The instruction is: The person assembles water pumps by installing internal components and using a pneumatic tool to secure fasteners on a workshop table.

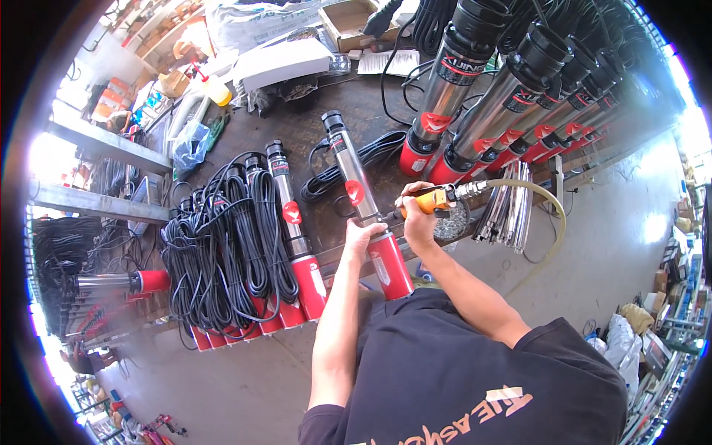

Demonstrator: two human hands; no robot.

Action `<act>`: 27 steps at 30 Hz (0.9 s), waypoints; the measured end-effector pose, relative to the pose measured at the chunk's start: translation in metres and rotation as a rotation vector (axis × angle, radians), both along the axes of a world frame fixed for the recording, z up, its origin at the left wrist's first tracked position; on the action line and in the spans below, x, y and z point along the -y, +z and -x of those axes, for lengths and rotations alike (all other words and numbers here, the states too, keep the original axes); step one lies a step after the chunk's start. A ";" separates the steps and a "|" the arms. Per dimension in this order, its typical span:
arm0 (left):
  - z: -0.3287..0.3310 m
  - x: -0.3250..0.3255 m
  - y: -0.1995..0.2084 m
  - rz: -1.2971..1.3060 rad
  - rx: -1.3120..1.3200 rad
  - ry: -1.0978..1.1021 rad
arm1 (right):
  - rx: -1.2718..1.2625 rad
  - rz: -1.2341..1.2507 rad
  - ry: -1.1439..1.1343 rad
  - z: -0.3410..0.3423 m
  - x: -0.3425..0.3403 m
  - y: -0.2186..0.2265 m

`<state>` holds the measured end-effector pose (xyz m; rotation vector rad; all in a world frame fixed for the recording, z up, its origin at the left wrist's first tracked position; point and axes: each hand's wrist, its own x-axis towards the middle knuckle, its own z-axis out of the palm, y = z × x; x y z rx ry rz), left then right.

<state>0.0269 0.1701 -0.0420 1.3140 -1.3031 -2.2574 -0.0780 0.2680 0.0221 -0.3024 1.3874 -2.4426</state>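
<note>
A slim submersible pump (391, 267) with a steel upper tube and a red lower section lies tilted across the bench edge, its red end near my body. My left hand (361, 236) is closed round it where steel meets red. In my right hand (417, 222) is an orange air screwdriver (434, 199), its tip pointing at the pump's joint beside my left thumb. What the tip touches is too small to make out. A pale air hose (545, 194) runs from the tool's back end to the right. A coil of black cable (326, 182) lies just beyond the pump.
Left of me, several pumps (308, 276) lie in a row, with black cable coils (215, 259) over most. More pumps (512, 100) stand at the right, near a bundle of metal strips (506, 215). A white box (285, 63) and a yellow squeeze bottle (218, 92) sit farther back.
</note>
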 end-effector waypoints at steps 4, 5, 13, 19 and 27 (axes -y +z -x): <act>0.000 0.001 -0.001 0.002 -0.004 -0.017 | -0.013 -0.012 0.019 -0.001 0.001 -0.001; 0.000 0.001 0.000 0.001 0.002 -0.013 | -0.020 -0.014 0.016 -0.001 0.002 -0.001; 0.000 0.000 0.003 -0.004 0.040 -0.013 | 0.005 0.014 0.005 -0.001 0.006 0.001; 0.000 0.000 0.004 0.006 -0.009 -0.015 | -0.050 0.003 0.012 -0.004 0.009 -0.002; -0.001 0.001 -0.007 0.023 0.006 -0.015 | -0.016 0.045 -0.042 -0.003 0.011 0.000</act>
